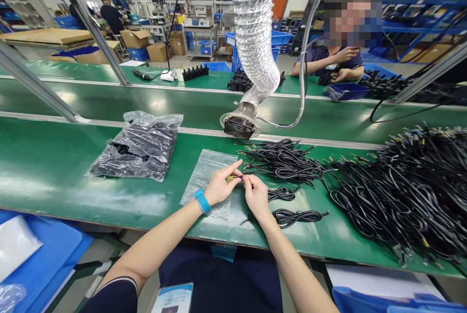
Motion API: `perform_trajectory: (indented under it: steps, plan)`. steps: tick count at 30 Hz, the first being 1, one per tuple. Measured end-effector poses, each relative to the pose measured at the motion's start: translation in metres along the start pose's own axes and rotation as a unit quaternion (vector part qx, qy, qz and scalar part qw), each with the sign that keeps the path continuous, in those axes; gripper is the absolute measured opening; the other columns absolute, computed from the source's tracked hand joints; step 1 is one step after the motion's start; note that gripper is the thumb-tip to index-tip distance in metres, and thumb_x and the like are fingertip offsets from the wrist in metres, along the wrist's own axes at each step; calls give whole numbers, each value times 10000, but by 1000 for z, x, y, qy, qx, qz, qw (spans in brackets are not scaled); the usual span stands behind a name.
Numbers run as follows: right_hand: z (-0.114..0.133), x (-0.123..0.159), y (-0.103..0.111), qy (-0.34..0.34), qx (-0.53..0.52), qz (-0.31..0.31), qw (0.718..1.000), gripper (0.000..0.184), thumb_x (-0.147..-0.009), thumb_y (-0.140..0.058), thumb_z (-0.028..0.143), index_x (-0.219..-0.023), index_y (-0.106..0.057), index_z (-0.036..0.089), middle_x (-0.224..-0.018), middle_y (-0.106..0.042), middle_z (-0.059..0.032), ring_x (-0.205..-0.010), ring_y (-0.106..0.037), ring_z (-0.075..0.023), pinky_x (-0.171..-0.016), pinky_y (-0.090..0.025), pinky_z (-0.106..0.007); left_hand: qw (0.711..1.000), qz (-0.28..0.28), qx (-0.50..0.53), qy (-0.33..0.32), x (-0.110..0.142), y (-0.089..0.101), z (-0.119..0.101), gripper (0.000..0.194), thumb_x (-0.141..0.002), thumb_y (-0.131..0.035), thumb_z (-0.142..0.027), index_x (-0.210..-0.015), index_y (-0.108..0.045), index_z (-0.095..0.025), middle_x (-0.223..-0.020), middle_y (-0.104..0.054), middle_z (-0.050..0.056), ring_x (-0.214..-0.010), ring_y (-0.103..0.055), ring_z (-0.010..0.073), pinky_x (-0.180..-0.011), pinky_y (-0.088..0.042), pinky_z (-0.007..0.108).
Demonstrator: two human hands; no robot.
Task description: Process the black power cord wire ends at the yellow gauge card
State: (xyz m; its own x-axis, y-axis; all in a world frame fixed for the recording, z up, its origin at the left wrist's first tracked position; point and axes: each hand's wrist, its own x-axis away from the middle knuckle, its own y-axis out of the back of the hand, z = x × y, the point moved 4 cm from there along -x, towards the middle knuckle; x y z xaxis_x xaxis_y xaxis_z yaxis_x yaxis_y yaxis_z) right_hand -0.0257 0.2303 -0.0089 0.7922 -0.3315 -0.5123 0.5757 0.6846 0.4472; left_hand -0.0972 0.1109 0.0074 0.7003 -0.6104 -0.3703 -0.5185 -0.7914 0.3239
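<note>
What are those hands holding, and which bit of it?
The left hand and right hand pinch thin yellow and dark wires with their fingertips. The fingers hide too much to tell exactly which bit.

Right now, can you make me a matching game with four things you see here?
1. Wristband
2. Bendy hose
3. Biggest cable pile
4. Stuffed plastic bag

A. Over on the right side of the green table
B. Full of black pieces
C. Bright blue
D. Shiny silver, hanging down

Right pairs: 1-C, 2-D, 3-A, 4-B
</note>
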Motion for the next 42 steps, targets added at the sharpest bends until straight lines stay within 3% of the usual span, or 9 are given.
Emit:
perform_trajectory:
  steps: [6, 12, 19, 29, 32, 36, 39, 42]
  plan:
    - [1, -1, 0, -6, -1, -6, 1000, 345, -975, -412, 310, -716, -608, 195, -620, -560, -6, -586, -545, -152, -576, -444, -259, 1000, -14, -14, -4, -1, 2, -2, 554, -846, -584, -142, -1385, -505, -240, -937, -736, 5, -867, -664, 151, -884, -512, 300]
    - [7, 0, 1, 15, -2, -26, 1000, 236, -960, -463, 301, -928, -678, 208, -833, -673, -59, -762, -636, -190, -713, -511, -312, 998, -49, 32, 34, -4, 6, 5, 565, -813, -621, -148, -1364, -523, -229, -922, -739, 6, -855, -677, 148, -873, -521, 297]
    - [4, 0, 3, 31, 36, 2, 999, 293, -971, -407, 248, -769, -612, 200, -646, -568, -11, -602, -549, -154, -597, -447, -267, 998, -21, 37, 34, -2, 2, 3, 545, -816, -617, -150, -1352, -535, -207, -913, -744, 13, -839, -676, 145, -857, -520, 285]
    - [7, -1, 4, 37, 65, 38, 996, 338, -987, -383, 276, -736, -598, 204, -630, -570, -13, -601, -554, -157, -584, -430, -262, 1000, 3, -19, -5, 0, 0, 4, 508, -843, -585, -138, -1340, -549, -238, -932, -750, 5, -864, -688, 155, -877, -534, 309]
    - [14, -9, 18, 36, 84, 61, 994, 325, -989, -400, 286, -773, -631, 207, -676, -606, -20, -627, -581, -158, -605, -448, -263, 999, -3, -22, -26, 0, -1, 0, 535, -845, -612, -168, -1365, -517, -252, -986, -742, 15, -911, -684, 164, -914, -527, 334]
    - [29, -26, 62, 51, 112, 53, 991, 279, -990, -432, 301, -873, -667, 206, -753, -641, -36, -702, -612, -170, -670, -467, -273, 997, -26, -13, -70, 0, 3, -11, 620, -821, -683, -255, -1402, -468, -244, -1201, -664, 78, -1048, -645, 196, -962, -508, 369]
    - [34, -25, 90, 57, 131, 56, 988, 252, -986, -453, 301, -899, -670, 207, -799, -663, -42, -726, -626, -171, -680, -471, -273, 996, -47, -27, -71, 0, 9, -15, 494, -851, -646, -270, -1331, -542, -223, -1098, -678, 74, -968, -651, 178, -897, -527, 340]
    - [31, -5, 91, 57, 151, 97, 982, 253, -991, -456, 307, -898, -673, 213, -808, -677, -41, -727, -635, -171, -669, -475, -272, 996, -56, -34, -60, 1, 11, -15, 342, -862, -620, -256, -1200, -635, -201, -934, -693, 48, -833, -654, 153, -814, -532, 298]
